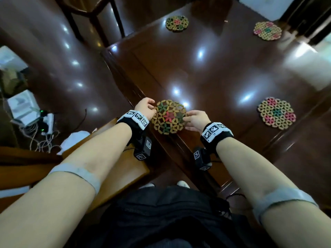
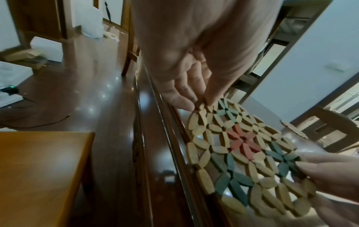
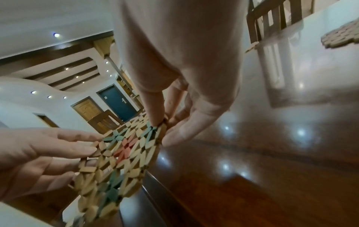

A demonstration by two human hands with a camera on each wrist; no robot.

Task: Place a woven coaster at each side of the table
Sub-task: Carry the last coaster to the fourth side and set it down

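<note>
Both hands, left hand (image 1: 145, 108) and right hand (image 1: 196, 120), pinch opposite rims of the coaster (image 1: 168, 119) between them, seemingly light, stiff, best held by edges.

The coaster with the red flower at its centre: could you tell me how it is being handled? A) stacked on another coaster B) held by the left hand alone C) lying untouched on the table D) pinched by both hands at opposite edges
D: the left hand and the right hand each pinch an opposite edge of the coaster, near the edge of the table.
</note>
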